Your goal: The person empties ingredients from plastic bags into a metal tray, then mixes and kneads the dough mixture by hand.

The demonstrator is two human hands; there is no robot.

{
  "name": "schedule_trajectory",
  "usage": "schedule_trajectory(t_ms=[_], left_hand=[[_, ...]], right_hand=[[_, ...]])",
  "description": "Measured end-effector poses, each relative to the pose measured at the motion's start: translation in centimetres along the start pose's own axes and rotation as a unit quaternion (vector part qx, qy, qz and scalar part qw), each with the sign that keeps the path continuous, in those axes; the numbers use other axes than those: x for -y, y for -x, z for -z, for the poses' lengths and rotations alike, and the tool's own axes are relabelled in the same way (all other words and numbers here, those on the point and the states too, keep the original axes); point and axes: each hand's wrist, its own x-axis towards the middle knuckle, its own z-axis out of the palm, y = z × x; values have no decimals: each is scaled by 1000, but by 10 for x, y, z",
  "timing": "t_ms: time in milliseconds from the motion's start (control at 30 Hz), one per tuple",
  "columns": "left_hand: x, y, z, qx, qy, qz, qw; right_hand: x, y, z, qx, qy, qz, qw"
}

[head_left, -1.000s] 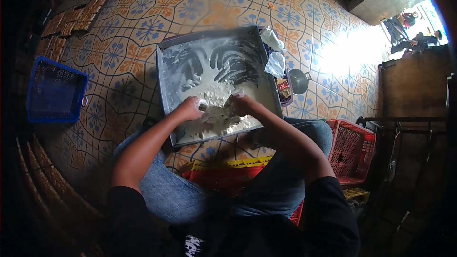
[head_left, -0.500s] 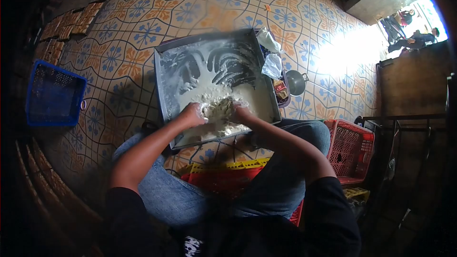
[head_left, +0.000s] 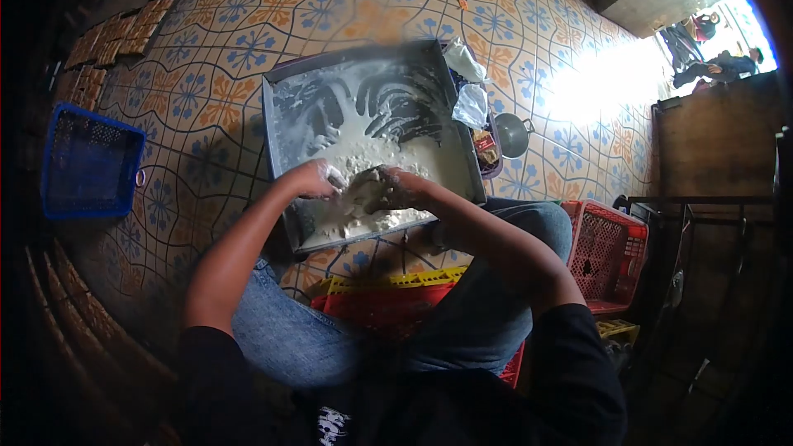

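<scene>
A large square grey tray (head_left: 268, 128) lies on the tiled floor, with a wet white doughy mixture (head_left: 355, 149) spread over its bottom and lumps near its front. Over the front left part of the mixture is my left hand (head_left: 315, 179), its whitened fingers apart and pointing inward. My right hand (head_left: 396, 187), coated in the same mixture, is curled around a lump of it near the middle front. A small gap separates the two hands.
A blue crate (head_left: 91, 163) stands at the left. Right of the tray are a purple basket (head_left: 496, 167) with white bags (head_left: 469, 106), a metal pan (head_left: 513, 136) and a red crate (head_left: 607, 256). People (head_left: 727, 66) are outside the doorway.
My left hand has moved left, away from the lump, and its fingers have spread. My right hand has shifted slightly left and turned inward over the mixture.
</scene>
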Motion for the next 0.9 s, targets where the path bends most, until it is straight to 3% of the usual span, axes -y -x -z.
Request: schedule_trajectory(t_ms=[33,67,133,233,333,433,533,567,600,667,767,867,900], left_hand=[[33,-20,-10,-69,11,-65,995],[40,-23,-12,-89,15,-55,994],[40,-21,-12,-127,20,-33,991],[20,-4,-7,-150,-33,-50,987],[5,-1,-6,-105,-78,23,991],[12,-13,-24,-87,-43,12,995],[11,-23,-44,-57,-49,53,996],[17,-29,-51,-49,34,52,997],[13,-25,-51,-50,40,51,997],[0,-16,-48,-51,51,47,996],[40,-42,-51,-13,82,60,995],[27,-25,-21,27,210,43,976],[49,-40,-18,25,248,57,967]], right_hand=[[2,-3,-1,17,39,41,998],[-1,-3,0,3,191,67,979],[-5,-3,1,-26,476,112,872],[3,7,4,-110,533,-76,835],[-11,9,10,-162,580,-113,790],[-37,8,3,-160,531,3,832],[-46,3,-25,-180,492,-12,852],[-48,3,-34,-167,476,-37,862],[-78,-3,-43,-238,542,41,805],[-72,-4,-53,-293,547,64,781],[-49,-6,-39,-169,482,-74,856],[-47,-14,-21,-152,424,-114,885],[-62,-18,-16,-205,380,-80,898]])
